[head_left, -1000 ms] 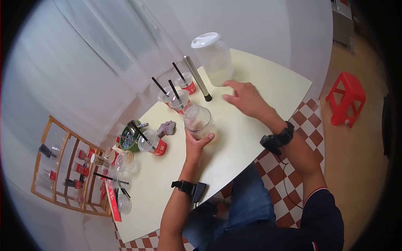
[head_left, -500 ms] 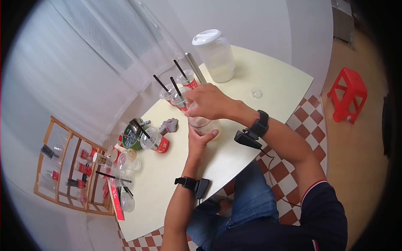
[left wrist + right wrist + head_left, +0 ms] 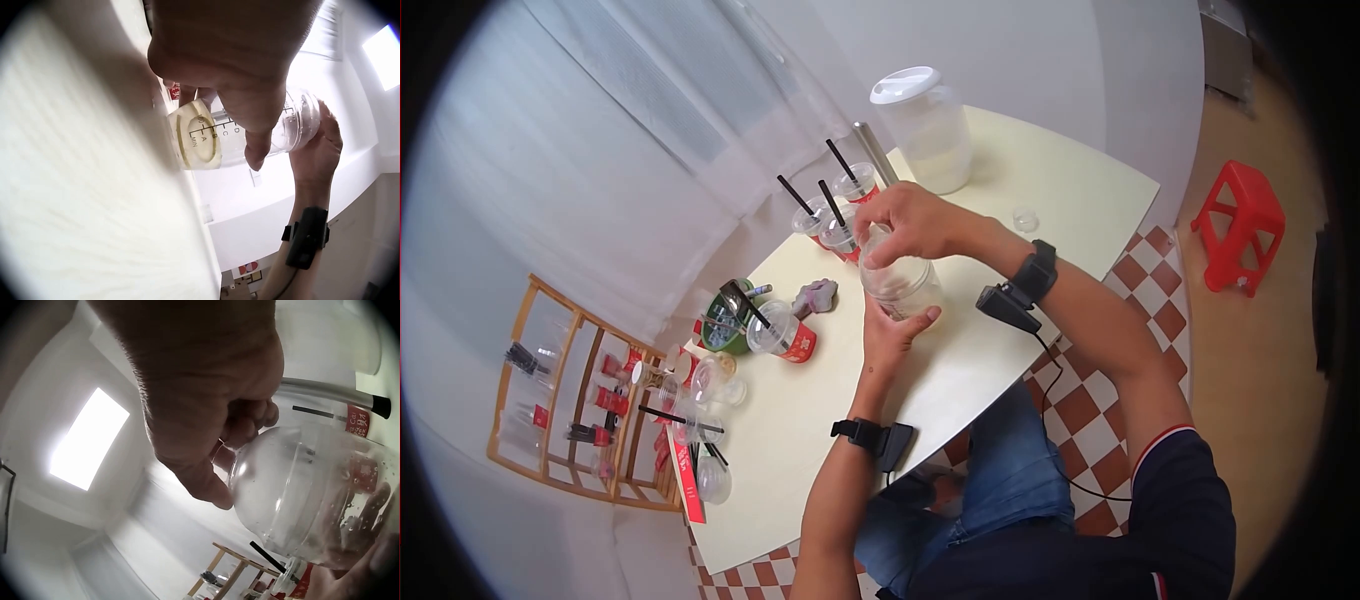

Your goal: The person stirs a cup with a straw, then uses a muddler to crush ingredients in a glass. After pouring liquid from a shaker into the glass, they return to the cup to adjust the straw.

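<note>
A clear shaker with printed measuring marks stands upright on the table, a little pale yellow liquid at its base in the left wrist view. My left hand grips its body, thumb towards me. With thumb and fingers, my right hand pinches the top of its domed clear lid. Droplets cling to the shaker's inner wall. A small clear cap lies on the table to the right. Behind the hands is a metal muddler, its lower end hidden in the head view.
A white-lidded pitcher stands at the back. Several cups with black straws, including one red-labelled cup, stand left, near a grey-purple cloth and green container. A wooden rack is further left, a red stool right.
My right hand has moved left from near the pitcher to the shaker's top and taken hold there. The small cap now shows on the table. My left hand keeps its grip.
</note>
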Action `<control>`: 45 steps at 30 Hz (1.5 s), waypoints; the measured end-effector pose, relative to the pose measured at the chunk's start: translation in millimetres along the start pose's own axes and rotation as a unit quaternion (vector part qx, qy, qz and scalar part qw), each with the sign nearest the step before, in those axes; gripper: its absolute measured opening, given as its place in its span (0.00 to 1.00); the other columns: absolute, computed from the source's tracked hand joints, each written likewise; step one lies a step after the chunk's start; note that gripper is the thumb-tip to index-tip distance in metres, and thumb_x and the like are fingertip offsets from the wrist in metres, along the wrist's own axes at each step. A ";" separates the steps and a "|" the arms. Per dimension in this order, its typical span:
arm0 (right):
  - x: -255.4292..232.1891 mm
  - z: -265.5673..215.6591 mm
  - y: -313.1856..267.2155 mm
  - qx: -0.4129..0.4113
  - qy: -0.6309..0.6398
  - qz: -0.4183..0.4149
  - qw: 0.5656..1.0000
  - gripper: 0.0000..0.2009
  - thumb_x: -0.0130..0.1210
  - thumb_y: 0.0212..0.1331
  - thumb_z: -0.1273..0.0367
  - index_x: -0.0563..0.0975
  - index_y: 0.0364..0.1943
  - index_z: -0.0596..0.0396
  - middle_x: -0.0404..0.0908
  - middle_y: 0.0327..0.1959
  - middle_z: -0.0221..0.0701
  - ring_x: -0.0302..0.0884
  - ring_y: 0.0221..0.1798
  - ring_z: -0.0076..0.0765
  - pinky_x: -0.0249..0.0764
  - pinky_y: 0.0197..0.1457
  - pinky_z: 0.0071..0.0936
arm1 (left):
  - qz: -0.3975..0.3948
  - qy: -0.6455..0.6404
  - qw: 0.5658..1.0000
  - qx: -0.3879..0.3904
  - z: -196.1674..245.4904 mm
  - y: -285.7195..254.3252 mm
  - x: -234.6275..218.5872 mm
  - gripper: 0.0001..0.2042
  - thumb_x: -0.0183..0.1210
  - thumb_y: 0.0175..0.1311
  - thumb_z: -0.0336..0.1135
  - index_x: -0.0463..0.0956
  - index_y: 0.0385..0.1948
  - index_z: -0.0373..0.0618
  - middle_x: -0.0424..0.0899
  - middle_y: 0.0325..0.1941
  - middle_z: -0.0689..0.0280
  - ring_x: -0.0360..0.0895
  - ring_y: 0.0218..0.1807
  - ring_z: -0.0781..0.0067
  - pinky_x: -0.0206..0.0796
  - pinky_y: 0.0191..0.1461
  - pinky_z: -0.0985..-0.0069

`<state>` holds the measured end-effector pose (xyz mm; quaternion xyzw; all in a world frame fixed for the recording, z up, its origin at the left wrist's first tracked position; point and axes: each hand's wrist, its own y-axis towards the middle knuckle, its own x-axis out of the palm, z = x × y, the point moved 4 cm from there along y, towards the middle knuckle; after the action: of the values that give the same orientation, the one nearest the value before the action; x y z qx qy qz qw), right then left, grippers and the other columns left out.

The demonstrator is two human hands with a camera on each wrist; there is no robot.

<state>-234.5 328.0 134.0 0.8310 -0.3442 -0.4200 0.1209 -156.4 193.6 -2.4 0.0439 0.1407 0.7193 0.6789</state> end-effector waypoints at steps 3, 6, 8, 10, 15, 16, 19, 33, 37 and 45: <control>6.3 3.9 5.3 -0.046 0.107 -0.015 0.993 0.18 0.72 0.48 0.60 0.84 0.41 0.53 0.74 0.25 0.30 0.69 0.31 0.27 0.68 0.37 0.29 | -0.011 0.010 1.000 -0.022 -4.2 0.0 -2.3 0.49 0.80 0.49 0.36 0.56 0.72 0.38 0.73 0.67 0.57 0.74 0.67 0.63 0.68 0.70 0.67; -6.3 -8.1 1.2 -0.037 0.032 0.040 0.998 0.19 0.72 0.51 0.59 0.84 0.43 0.54 0.73 0.23 0.27 0.66 0.27 0.28 0.67 0.35 0.30 | 0.006 -0.005 1.000 -0.017 -15.6 -0.3 -2.7 0.50 0.80 0.49 0.36 0.54 0.73 0.39 0.70 0.68 0.54 0.74 0.67 0.60 0.70 0.69 0.65; -32.4 -10.6 -6.8 0.026 0.054 0.159 0.985 0.19 0.72 0.51 0.58 0.83 0.43 0.54 0.71 0.22 0.28 0.66 0.28 0.27 0.67 0.36 0.29 | 0.014 -0.025 1.000 -0.010 -18.6 -0.9 -2.5 0.52 0.80 0.49 0.38 0.53 0.73 0.39 0.69 0.69 0.51 0.73 0.68 0.57 0.71 0.69 0.64; -49.2 1.3 -17.9 0.087 0.009 0.253 0.963 0.19 0.72 0.52 0.57 0.83 0.42 0.55 0.72 0.22 0.30 0.69 0.29 0.29 0.69 0.37 0.31 | 0.014 -0.045 0.999 -0.008 -18.5 -1.8 -2.5 0.54 0.82 0.47 0.41 0.52 0.73 0.38 0.67 0.69 0.48 0.71 0.69 0.54 0.72 0.69 0.63; -31.0 106.4 -60.5 0.180 -0.260 0.247 0.916 0.16 0.68 0.55 0.58 0.82 0.39 0.56 0.84 0.35 0.43 0.83 0.44 0.50 0.78 0.49 0.47 | 0.007 -0.055 0.998 -0.017 -20.7 -0.8 -2.4 0.55 0.82 0.47 0.40 0.51 0.74 0.42 0.66 0.69 0.48 0.71 0.69 0.55 0.75 0.66 0.62; -23.2 118.0 -72.2 0.210 -0.273 0.208 0.916 0.15 0.67 0.55 0.60 0.82 0.39 0.56 0.85 0.39 0.45 0.83 0.48 0.54 0.78 0.52 0.50 | 0.005 -0.057 0.998 -0.020 -20.5 -0.4 -1.9 0.55 0.83 0.46 0.42 0.50 0.74 0.41 0.66 0.69 0.47 0.70 0.70 0.55 0.74 0.67 0.62; -25.9 129.9 -92.2 0.250 -0.284 0.199 0.904 0.14 0.67 0.55 0.60 0.83 0.38 0.56 0.86 0.40 0.45 0.83 0.49 0.55 0.78 0.52 0.50 | 0.009 -0.056 0.998 -0.027 -18.0 -1.1 -1.5 0.56 0.83 0.45 0.42 0.50 0.74 0.41 0.66 0.69 0.47 0.70 0.70 0.54 0.74 0.67 0.62; -57.5 102.4 -25.9 0.173 -0.030 0.291 0.940 0.29 0.66 0.60 0.57 0.78 0.63 0.55 0.86 0.50 0.50 0.84 0.53 0.54 0.76 0.62 0.48 | 0.007 -0.079 0.996 -0.027 -18.1 -1.6 0.8 0.55 0.82 0.47 0.39 0.50 0.76 0.45 0.65 0.72 0.47 0.69 0.71 0.54 0.73 0.68 0.61; -45.3 105.7 52.7 0.115 -0.002 0.307 0.945 0.33 0.67 0.57 0.59 0.75 0.67 0.54 0.85 0.54 0.49 0.83 0.56 0.56 0.77 0.62 0.47 | 0.006 -0.085 0.996 -0.035 -16.7 -2.8 0.0 0.56 0.82 0.46 0.40 0.51 0.76 0.44 0.65 0.72 0.48 0.67 0.72 0.54 0.71 0.70 0.60; -37.9 129.8 102.0 0.106 -0.108 0.281 0.948 0.27 0.65 0.57 0.65 0.74 0.63 0.50 0.84 0.37 0.42 0.84 0.40 0.51 0.78 0.45 0.45 | -0.004 -0.086 0.996 -0.035 -13.3 -2.7 -1.5 0.56 0.82 0.46 0.39 0.50 0.76 0.43 0.64 0.72 0.45 0.67 0.72 0.54 0.68 0.71 0.61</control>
<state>-399.4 290.1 127.0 0.6585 -0.6172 -0.4171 0.1071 -157.1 190.4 -15.7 0.0816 0.0565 0.7145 0.6926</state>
